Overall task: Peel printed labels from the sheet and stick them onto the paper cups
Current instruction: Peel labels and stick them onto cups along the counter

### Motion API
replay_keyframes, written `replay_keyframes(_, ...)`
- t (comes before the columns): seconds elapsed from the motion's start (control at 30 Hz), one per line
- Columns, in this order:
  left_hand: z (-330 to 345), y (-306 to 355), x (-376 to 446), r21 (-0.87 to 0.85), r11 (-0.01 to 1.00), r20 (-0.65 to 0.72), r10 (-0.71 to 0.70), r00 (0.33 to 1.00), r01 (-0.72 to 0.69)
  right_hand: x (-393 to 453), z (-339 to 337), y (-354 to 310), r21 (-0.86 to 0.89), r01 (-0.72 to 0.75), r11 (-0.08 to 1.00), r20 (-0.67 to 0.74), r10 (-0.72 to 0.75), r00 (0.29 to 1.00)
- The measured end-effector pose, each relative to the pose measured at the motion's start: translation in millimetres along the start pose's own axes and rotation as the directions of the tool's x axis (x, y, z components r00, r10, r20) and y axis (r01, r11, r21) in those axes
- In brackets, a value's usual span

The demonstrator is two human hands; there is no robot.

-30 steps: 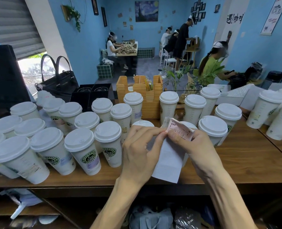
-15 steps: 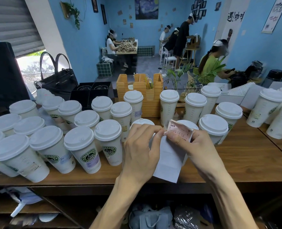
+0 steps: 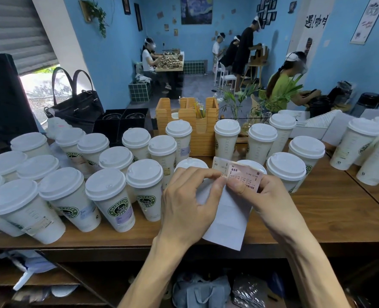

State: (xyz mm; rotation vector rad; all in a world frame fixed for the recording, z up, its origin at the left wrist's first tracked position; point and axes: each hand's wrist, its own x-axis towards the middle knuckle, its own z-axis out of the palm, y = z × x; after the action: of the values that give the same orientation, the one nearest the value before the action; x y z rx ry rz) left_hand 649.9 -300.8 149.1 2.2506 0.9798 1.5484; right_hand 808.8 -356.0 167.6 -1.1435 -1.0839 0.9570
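About twenty-four lidded cups [image 3: 108,196] stand on the bench [image 3: 328,207]: twenty-one in the main crowd and at least three at the far right. One sheet [image 3: 228,218] carries two labels, a pink label [image 3: 248,176] and a white label [image 3: 218,165]. There are two hands, the left hand [image 3: 188,201] and the right hand [image 3: 270,196]. Behind are one wooden holder [image 3: 197,121], one handbag [image 3: 77,105] and five people [image 3: 282,85].

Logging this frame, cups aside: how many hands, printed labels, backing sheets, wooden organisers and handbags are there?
hands: 2, left hand, right hand
printed labels: 2, pink label, white label
backing sheet: 1
wooden organiser: 1
black handbag: 1
total: 7
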Motion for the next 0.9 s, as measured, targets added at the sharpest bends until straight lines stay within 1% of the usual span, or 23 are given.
replay_keyframes(0.1, -2, 2, 1, 0.001, 1.0, -0.008, 0.022, 1.0, -0.022, -1, -2, -1, -0.01, -0.004, 1.0, 0.045, 0.004, 0.999)
replay_keyframes(0.23, 1, -4, 2, -0.004, 0.997, -0.036, 0.079, 0.996, -0.079, -3, -7, 0, -0.089, 0.018, 0.996, 0.111, -0.008, 0.994)
replay_keyframes(0.4, 0, -11, 3, -0.009, 0.993, 0.008, 0.117, 0.993, -0.117, -4, -12, -3, -0.166, 0.071, 0.984, 0.169, -0.043, 0.985)
replay_keyframes(0.57, -4, -12, 7, 0.021, 0.988, 0.098, 0.149, 0.984, -0.152, -3, -20, -4, -0.298, 0.076, 0.951, 0.229, -0.006, 0.973)
replay_keyframes(0.67, -5, -9, 8, -0.047, 0.995, 0.172, 0.096, 0.981, -0.089, -1, -25, -1, -0.393, 0.087, 0.915, 0.229, 0.005, 0.973)
replay_keyframes(0.73, -5, -8, 8, -0.093, 0.995, 0.205, 0.055, 0.977, -0.036, 0, -27, 3, -0.409, 0.082, 0.909, 0.223, 0.012, 0.975)
replay_keyframes(0.9, -5, -7, 10, -0.15, 0.989, 0.176, 0.013, 0.984, 0.013, -1, -30, 6, -0.39, 0.071, 0.918, 0.179, 0.0, 0.984)
